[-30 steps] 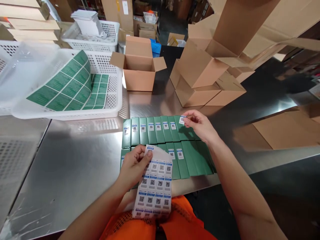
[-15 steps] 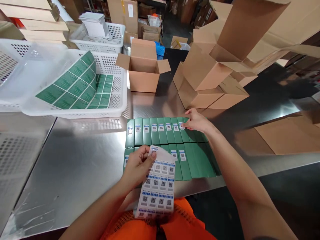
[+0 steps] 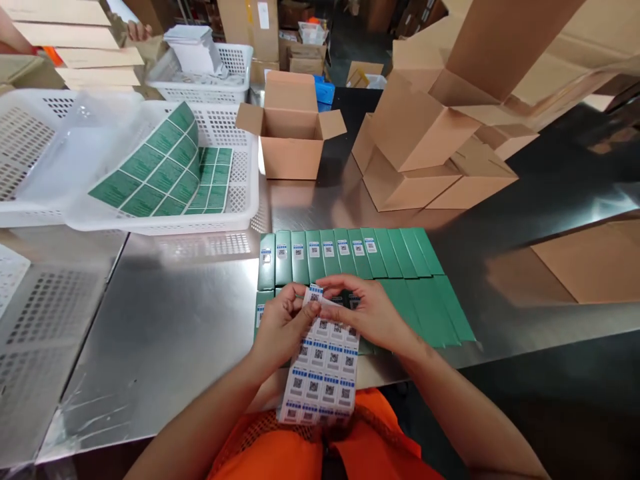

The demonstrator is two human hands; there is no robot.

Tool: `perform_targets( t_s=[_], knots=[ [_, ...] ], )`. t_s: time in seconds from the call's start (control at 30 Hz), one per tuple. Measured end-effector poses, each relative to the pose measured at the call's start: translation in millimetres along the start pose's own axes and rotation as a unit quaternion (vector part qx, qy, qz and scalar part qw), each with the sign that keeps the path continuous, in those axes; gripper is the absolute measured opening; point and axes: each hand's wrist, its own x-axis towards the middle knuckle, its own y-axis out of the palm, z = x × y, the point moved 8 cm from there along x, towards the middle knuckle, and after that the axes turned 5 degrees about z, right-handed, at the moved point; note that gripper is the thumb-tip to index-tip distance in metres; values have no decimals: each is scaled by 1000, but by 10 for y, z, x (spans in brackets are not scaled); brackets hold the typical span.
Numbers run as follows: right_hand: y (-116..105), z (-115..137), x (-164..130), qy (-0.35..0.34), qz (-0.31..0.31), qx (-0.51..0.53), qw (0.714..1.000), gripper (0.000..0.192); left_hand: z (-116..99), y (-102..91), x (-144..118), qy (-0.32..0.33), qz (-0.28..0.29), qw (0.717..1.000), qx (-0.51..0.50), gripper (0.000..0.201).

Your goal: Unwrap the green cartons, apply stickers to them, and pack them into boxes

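Note:
My left hand (image 3: 285,323) grips a sheet of white and blue QR code stickers (image 3: 325,387) by its upper left edge, thumb on top. At the sheet's top end my right hand (image 3: 367,310) is closed, with thumb and forefinger at a sticker (image 3: 315,295) there. Whether that sticker is loose from the backing cannot be told. Beneath and beyond both hands lie two rows of green boxes (image 3: 395,253) side by side. In the far row the left boxes carry stickers and the right ones are plain. The hands and the sheet hide part of the near row.
On the left a white basket (image 3: 210,223) holds green printed sheets (image 3: 165,167). An open carton (image 3: 293,160) stands behind the boxes, with stacked cartons (image 3: 415,183) to its right. A co-worker's hand (image 3: 139,31) shows at the far left. The metal table (image 3: 185,347) has a seam.
My right hand has come back from the far row to the sticker sheet, leaving a sticker on a green box there. My left hand keeps hold of the sheet.

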Motion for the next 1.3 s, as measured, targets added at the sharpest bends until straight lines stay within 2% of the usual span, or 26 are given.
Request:
perform_targets(
  t_s=[0.07, 0.13, 0.27, 0.33, 0.47, 0.6, 0.67, 0.73, 0.77, 0.83, 0.87, 0.93, 1.03, 1.07, 1.13, 1.3],
  knots=[
    [2, -42, 2, 17, -6, 32, 999, 30, -28, -17, -11, 8, -16, 1000, -1, 48],
    [-16, -37, -14, 6, -31, 49, 998, 23, -54, -18, -15, 17, -19, 1000, 6, 55],
    [-27, 80, -76, -86, -83, 50, 992, 12, -60, 0, -2, 22, 2, 1000, 21, 40],
    [-16, 101, -94, -117, -93, 42, 988, 8, -83, -26, 4, 34, -8, 998, 45, 41],
    [-34, 160, -146, -195, -122, -45, 972, 5, -107, -61, 13, 27, -23, 996, 80, 47],
    [16, 322, -348, -318, -126, -193, 920, 16, -77, -13, 20, -15, -2, 998, 55, 38],
    [-39, 346, -466, -326, -125, -182, 919, 16, -71, 8, 18, -26, 5, 998, 61, 33],
    [-234, 309, -585, -292, -161, -117, 935, 14, -60, 9, 15, -33, 3, 998, 52, 29],
    [-378, 245, -640, -254, -194, -76, 945, 11, -54, 5, 14, -35, 1, 998, 44, 29],
    [-689, 5, -738, -135, -263, 0, 955, 7, -49, 6, 12, -38, 1, 999, 36, 28],
    [-820, -153, -777, -64, -285, 30, 956, 11, -51, 10, 10, -38, 2, 998, 41, 29],
    [-987, -473, -820, 71, -283, 78, 953, 26, -66, 23, 4, -36, 2, 997, 65, 29],
    [-1004, -810, -796, 192, -206, 141, 949, 58, -90, 55, -3, -29, 9, 994, 106, 29],
    [-984, -875, -784, 213, -187, 157, 946, 69, -95, 61, -4, -26, 10, 993, 113, 29],
    [-942, -947, -761, 232, -167, 168, 943, 77, -93, 60, -2, -21, 10, 993, 118, 30],
    [-880, -974, -721, 234, -176, 110, 950, 68, -70, 31, 1, -13, 8, 993, 119, 29]
  ],
)
